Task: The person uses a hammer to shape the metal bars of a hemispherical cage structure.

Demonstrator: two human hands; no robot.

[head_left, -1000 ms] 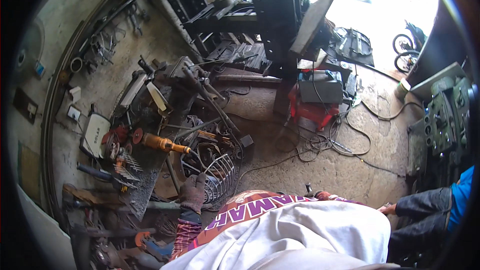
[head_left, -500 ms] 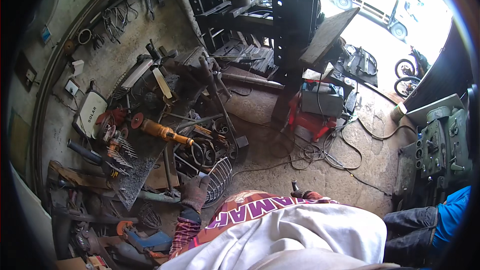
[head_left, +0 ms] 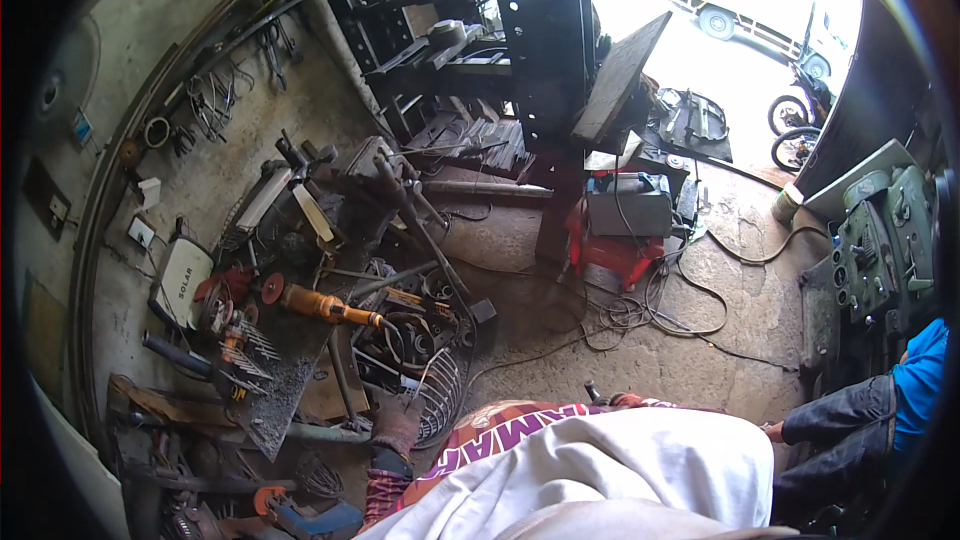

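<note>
My left hand point(head_left: 397, 421), in a dark reddish knit glove, hangs low beside a wire cage-like guard point(head_left: 440, 390). Its fingers are too dark and blurred to tell what they do. Just beyond the front of my shirt, my gloved right hand point(head_left: 628, 400) shows only in part. A short dark rod-like tool point(head_left: 593, 392) sticks up at its left, and the hand appears closed around it; the rest is hidden by my clothing. An orange angle grinder point(head_left: 318, 304) with a reddish disc lies on the cluttered metal bench point(head_left: 275, 415), ahead and left of my left hand.
A grey box-shaped machine point(head_left: 630, 205) sits on a red base point(head_left: 612, 258), with coiled cables point(head_left: 610, 315) on the floor. A tall dark steel rack point(head_left: 555, 70) stands ahead. At right are a green machine point(head_left: 885, 240) and a person in jeans point(head_left: 840, 425).
My view has tilted and shifted, so the bench and grinder sit lower in it. The person at right now shows a hand by the jeans. Both my hands stay low, near my body.
</note>
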